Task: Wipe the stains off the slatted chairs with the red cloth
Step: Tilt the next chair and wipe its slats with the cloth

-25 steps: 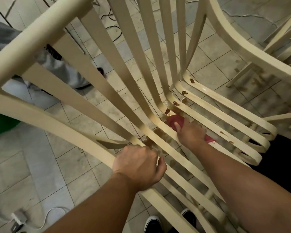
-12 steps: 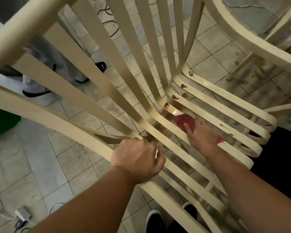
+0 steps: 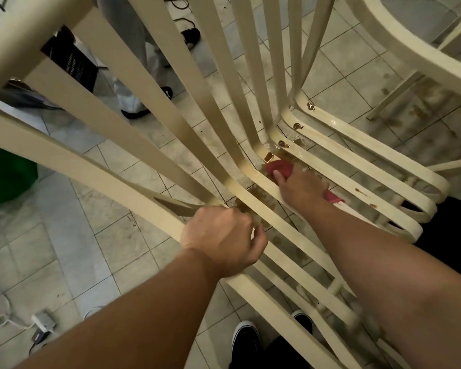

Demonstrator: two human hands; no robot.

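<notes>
Head view.
- Item: cream slatted chair (image 3: 24, 30), brown stains (image 3: 284, 144) along bend where back slats meet seat.
- Item: red cloth (image 3: 281, 168), bunched on seat slat just below bend, under right hand (image 3: 302, 187); fingers curled round it, thumb on top.
- Item: left hand (image 3: 221, 239), fist wrapped round side rail.

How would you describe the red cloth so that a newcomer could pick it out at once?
Start at the cream slatted chair filling the view and follow its slats down to the bend where back meets seat. There the right hand holds a crumpled cloth against a slat. It is the only red thing among cream slats and brown stains.
</notes>
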